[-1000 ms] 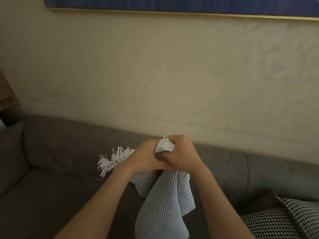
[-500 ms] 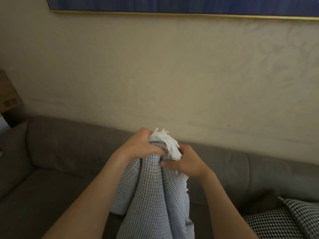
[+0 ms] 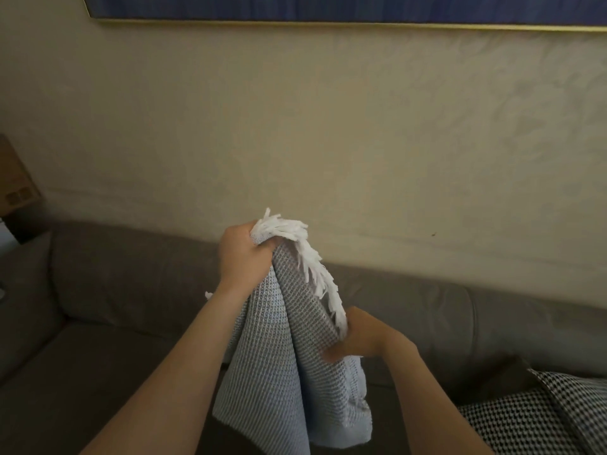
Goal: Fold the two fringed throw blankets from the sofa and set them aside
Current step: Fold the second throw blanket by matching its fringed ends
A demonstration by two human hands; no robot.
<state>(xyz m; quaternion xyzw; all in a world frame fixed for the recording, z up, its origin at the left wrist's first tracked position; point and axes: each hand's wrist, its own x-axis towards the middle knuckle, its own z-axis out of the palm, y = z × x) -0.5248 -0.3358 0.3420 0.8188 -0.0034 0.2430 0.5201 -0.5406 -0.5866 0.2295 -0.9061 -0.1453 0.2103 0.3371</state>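
1. At the near right, a black-and-white houndstooth cushion lies on the seat. If the folded cloth is dropped there it could slide off the slope.
2. The pale blue-grey waffle-knit throw blanket hangs in loose, uneven pleats between the forearms, above the seat. The layers look misaligned, so a fold made now would probably come out crooked.
3. The right hand, lower and to the right, has its fingers closed on the fringed edge. The grip is small, and a sharp pull apart could tear it loose and let that corner fall.
4. The left hand, higher and farther, has its fingers curled tight round a bunched corner. The white yarn fringe spills over the top, so tassels could be trapped inside the fold or tangle.
5. Beyond lies the grey-brown upholstered sofa. No second blanket is in view, so that half of the job appears not yet done.
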